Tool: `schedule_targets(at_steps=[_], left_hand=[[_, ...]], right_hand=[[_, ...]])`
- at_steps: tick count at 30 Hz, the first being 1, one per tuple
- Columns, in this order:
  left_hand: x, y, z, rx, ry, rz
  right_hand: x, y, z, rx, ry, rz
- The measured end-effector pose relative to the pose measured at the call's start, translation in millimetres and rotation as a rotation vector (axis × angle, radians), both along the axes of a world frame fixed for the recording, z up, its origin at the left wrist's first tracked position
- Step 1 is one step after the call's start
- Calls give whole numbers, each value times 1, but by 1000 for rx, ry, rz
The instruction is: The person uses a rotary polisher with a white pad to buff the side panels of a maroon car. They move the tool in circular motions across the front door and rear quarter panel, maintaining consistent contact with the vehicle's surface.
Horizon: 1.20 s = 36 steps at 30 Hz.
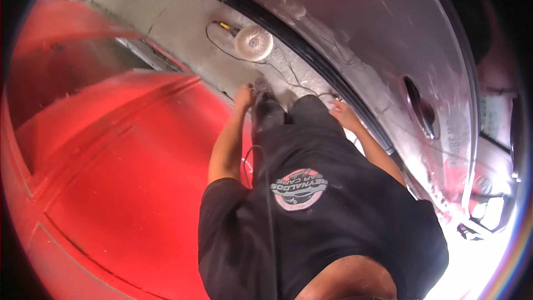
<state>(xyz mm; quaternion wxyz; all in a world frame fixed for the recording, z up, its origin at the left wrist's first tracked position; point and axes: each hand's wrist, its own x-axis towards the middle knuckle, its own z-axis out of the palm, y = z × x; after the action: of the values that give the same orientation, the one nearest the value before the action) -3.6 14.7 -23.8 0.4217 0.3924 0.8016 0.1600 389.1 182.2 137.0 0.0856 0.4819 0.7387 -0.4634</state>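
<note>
Left hand: low by the shoes, finger state unclear.
Right hand: at the car door's sill, grip unclear.
Polisher: lying on the floor.
Advice: keep clear of the cord.

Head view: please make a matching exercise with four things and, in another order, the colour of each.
Things:
1. polishing pad
2. vehicle at left
3. shirt
4. car panel at right

Colours:
a. black
b. silver-grey
c. red
d. whitish

Pairs: 1-d, 2-c, 3-a, 4-b
</note>
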Motion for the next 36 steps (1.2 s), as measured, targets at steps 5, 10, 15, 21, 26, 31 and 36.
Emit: schedule_targets(at_steps=[5,10,15,21,26,31,36], left_hand=[[31,-44,-1,4,-110,444],[154,-80,-51,-217,-165,498],[158,-63,-50,-490,-130,501],[131,-72,-60,-419,-34,553],[140,-91,-57,-416,-87,524],[147,-109,-70,-252,-209,676],[58,-56,12,-8,200,650]], right_hand=[[-118,34,-75,-320,-46,271],[-182,68,-299,-683,-158,-124],[-278,97,-505,-434,-217,-601],[-321,99,-585,-856,383,-826],[-375,47,-484,-268,213,-430],[-382,28,-355,124,317,-149],[-332,20,-9,-42,366,-58]])
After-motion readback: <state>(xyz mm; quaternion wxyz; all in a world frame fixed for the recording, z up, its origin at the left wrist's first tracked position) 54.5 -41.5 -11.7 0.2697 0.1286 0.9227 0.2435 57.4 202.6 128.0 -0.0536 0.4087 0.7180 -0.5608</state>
